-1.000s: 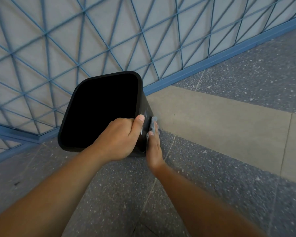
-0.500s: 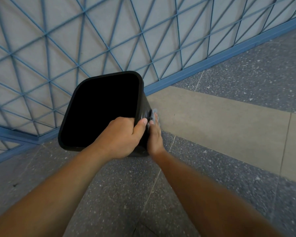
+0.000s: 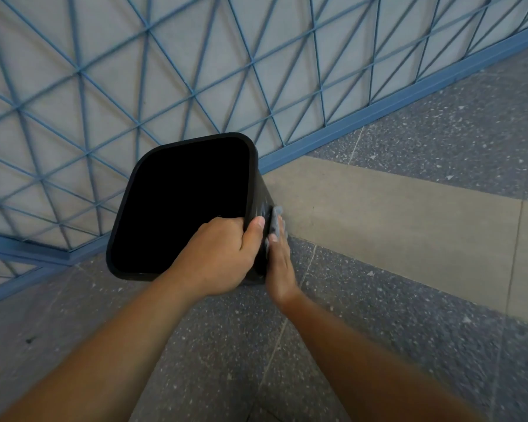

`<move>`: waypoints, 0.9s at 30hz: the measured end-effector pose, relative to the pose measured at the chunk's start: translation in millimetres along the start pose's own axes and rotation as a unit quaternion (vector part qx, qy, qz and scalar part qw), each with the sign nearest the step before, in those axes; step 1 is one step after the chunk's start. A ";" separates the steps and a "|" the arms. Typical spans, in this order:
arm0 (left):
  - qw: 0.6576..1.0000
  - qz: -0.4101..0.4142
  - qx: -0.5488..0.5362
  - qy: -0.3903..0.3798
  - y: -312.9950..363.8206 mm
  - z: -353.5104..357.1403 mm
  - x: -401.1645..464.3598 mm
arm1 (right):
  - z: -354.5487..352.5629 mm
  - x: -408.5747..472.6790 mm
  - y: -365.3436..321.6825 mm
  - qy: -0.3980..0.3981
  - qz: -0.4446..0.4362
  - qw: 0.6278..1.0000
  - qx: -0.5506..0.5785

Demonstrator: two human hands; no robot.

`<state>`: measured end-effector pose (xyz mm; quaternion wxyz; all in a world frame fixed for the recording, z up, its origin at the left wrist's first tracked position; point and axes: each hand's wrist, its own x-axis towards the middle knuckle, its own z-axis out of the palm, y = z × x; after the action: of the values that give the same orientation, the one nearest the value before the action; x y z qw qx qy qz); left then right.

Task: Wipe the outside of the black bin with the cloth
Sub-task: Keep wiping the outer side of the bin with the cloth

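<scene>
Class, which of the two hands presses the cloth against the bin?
The right hand: it presses the grey cloth against the black bin's outer side, while the left hand grips the rim.

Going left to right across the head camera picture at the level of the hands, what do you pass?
Blue lattice fence → black bin → left hand, gripping the bin's rim → right hand, pressing the grey cloth against the bin's outer side → tan floor strip.

No text, label, brand, number or sign can be read anywhere in the view (the black bin (image 3: 180, 205) shows only plain dark plastic, and the blue lattice panel (image 3: 195, 71) and speckled floor (image 3: 409, 300) carry no markings).
</scene>
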<state>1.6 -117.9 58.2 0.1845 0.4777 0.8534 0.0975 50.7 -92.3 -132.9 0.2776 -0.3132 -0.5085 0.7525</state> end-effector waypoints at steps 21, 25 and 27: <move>1.000 -0.002 -0.010 -0.007 -2.9 -0.2 0.7 | 10.8 18.9 -0.1 0.008 -0.001 1.000 -0.011; 1.000 -0.003 0.001 0.000 -1.9 0.7 -0.2 | -4.5 30.9 -15.5 0.001 0.042 0.997 -0.070; 1.000 -0.001 -0.002 -0.005 -1.1 0.2 -1.0 | -5.7 26.1 -15.6 -0.014 0.008 0.998 -0.053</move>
<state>1.4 -119.4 57.9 0.1900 0.4767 0.8528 0.0968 39.6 -64.6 -124.7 0.2474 -0.3210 -0.5489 0.7311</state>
